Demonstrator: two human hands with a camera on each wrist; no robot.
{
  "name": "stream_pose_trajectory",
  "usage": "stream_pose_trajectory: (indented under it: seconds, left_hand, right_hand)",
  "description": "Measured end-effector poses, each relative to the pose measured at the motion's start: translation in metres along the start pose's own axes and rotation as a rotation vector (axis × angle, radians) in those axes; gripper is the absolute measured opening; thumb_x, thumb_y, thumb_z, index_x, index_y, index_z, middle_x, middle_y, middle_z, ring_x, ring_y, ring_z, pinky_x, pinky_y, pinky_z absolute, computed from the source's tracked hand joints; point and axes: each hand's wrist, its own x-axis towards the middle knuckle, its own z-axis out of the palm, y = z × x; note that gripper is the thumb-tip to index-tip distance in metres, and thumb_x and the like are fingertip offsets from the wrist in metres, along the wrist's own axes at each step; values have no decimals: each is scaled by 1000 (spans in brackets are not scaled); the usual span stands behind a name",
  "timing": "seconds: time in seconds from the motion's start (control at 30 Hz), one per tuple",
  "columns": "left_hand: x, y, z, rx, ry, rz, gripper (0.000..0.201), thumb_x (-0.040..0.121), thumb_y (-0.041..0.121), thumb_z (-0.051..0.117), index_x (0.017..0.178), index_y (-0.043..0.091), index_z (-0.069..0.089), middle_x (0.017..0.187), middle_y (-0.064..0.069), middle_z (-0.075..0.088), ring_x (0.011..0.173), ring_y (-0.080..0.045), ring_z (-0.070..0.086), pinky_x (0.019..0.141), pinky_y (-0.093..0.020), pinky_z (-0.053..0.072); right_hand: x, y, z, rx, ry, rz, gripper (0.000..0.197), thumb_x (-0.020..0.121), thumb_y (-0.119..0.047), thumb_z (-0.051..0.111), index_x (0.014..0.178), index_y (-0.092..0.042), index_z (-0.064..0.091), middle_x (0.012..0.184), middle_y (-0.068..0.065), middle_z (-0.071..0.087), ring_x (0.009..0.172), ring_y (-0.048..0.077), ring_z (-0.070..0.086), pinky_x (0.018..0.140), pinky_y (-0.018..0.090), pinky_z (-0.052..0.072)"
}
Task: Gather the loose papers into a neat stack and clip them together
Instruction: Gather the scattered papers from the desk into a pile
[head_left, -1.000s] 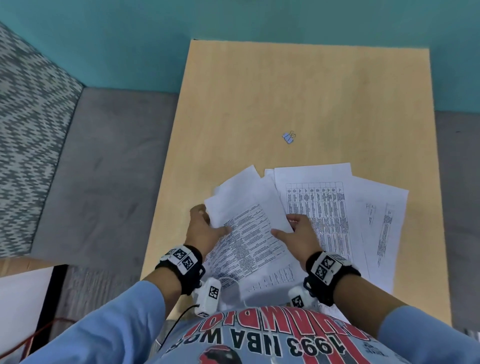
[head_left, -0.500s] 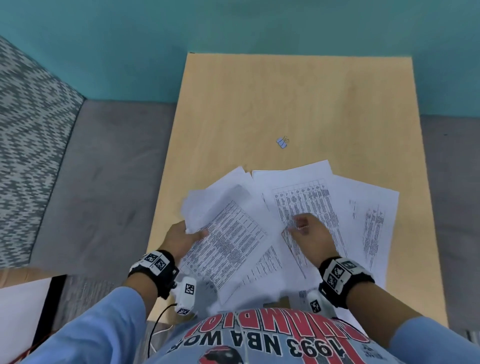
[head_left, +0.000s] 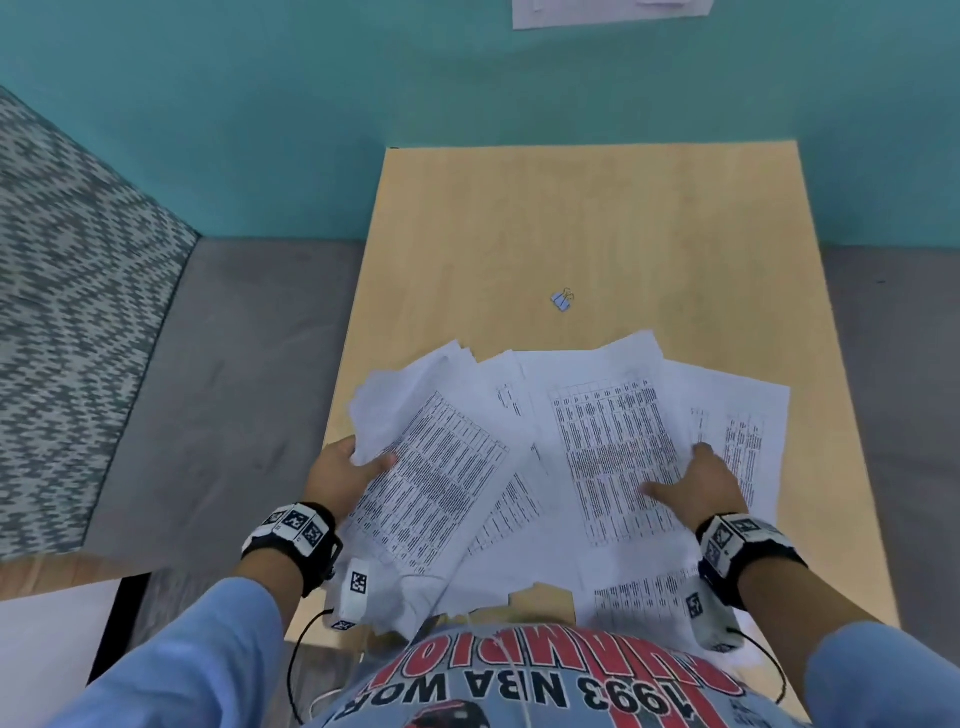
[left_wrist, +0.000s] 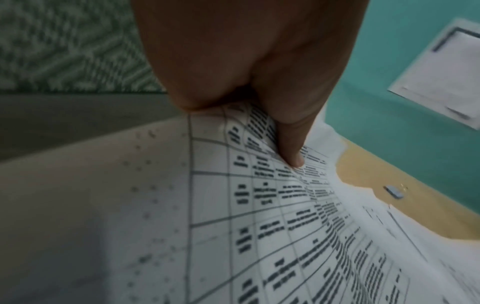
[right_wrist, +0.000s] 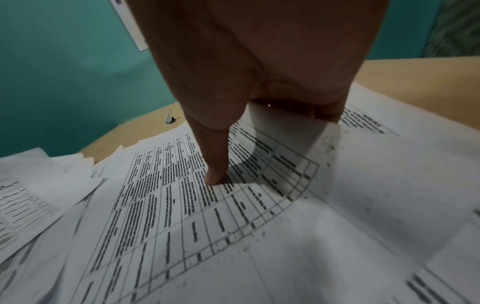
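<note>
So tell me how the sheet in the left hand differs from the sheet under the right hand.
The left hand pinches its sheet, lifted and curled, angled across the table. The right hand presses its sheet, which lies flat and squarer to the table. Both carry printed tables.

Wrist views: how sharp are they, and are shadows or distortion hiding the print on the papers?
Left wrist view: soft all over, the left hand fills the top, the sheet bows from the wide lens, print unreadable. Right wrist view: sharper rows, but the right hand shadows the table sheet; lines curve. Head view: even light, binder clip small and soft.
</note>
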Motion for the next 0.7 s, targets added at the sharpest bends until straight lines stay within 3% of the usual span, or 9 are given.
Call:
stream_pose_trajectory:
  seconds: [0.07, 0.1, 0.2, 0.3, 0.4, 0.47, 0.57, 0.63, 0.7]
  left_hand:
    - [-2, 1, -6, 10, 10, 18, 29, 90, 33, 83, 113, 16, 78, 103, -7, 82, 97, -33, 75, 87, -44, 59]
    - [-3, 3, -9, -7, 17, 23, 28, 90, 31, 83, 112, 15, 79, 103, -8, 82, 96, -30, 75, 85, -42, 57]
    - [-6, 12, -22, -41, 24, 27, 13, 91, 22, 82, 96, 11, 79, 90, -10, 78, 80, -22, 64, 75, -35, 48]
    - [-9, 24, -39, -115, 37, 32, 23, 87, 20, 86, 98, 1, 77, 81, -4, 70, 73, -20, 58, 67, -31, 46]
    - [-11, 34, -60, -197, 60, 58, 34, 78, 29, 93, 103, 9, 80, 97, -8, 81, 85, -29, 71, 81, -40, 57]
    - [-15, 48, -72, -278, 22, 48, 29, 80, 21, 91, 105, 13, 80, 105, -10, 84, 103, -35, 76, 98, -49, 59]
    - [-19, 70, -80, -368, -81, 61, 45, 69, 26, 94, 109, 11, 78, 111, -9, 83, 112, -34, 75, 106, -49, 54]
    - [-22, 81, -78, -424, -152, 86, 70, 52, 41, 103, 112, 12, 79, 116, -10, 82, 112, -32, 75, 103, -46, 54]
    - [-24, 93, -69, -490, -204, 99, 67, 56, 38, 101, 114, 14, 78, 119, -12, 81, 111, -32, 76, 92, -41, 60]
  right_hand:
    - [-3, 5, -3, 11, -10, 4, 84, 79, -34, 89, 139, 1, 43, 106, 14, 59, 95, 32, 61, 76, 37, 52]
    - [-5, 9, -5, 34, -10, 7, 81, 81, -30, 88, 139, 1, 41, 100, 10, 55, 90, 30, 59, 73, 35, 49]
    - [-8, 20, -6, 105, 15, 4, 88, 78, -25, 90, 143, 2, 37, 122, 17, 57, 107, 35, 59, 92, 42, 52]
    - [-15, 27, -6, -50, 81, 5, 105, 72, -40, 92, 151, -3, 34, 146, 25, 45, 131, 43, 48, 108, 54, 45]
    - [-25, 16, -11, -124, 153, -105, 105, 76, -58, 83, 155, -8, 36, 154, 21, 42, 139, 41, 42, 112, 57, 41]
    - [-38, -9, -20, 107, 21, -230, 104, 77, -69, 77, 156, -12, 39, 157, 13, 45, 144, 33, 43, 117, 51, 38]
    - [-67, -63, -41, 534, -316, -314, 115, 56, -89, 73, 147, -22, 53, 146, 0, 62, 131, 18, 60, 113, 43, 45]
    - [-83, -94, -53, 763, -481, -376, 102, 58, -84, 77, 136, -19, 65, 134, 4, 72, 125, 24, 67, 113, 47, 47]
    - [-95, -115, -67, 954, -635, -387, 82, 67, -64, 85, 129, -12, 71, 131, 12, 74, 124, 31, 69, 111, 47, 49]
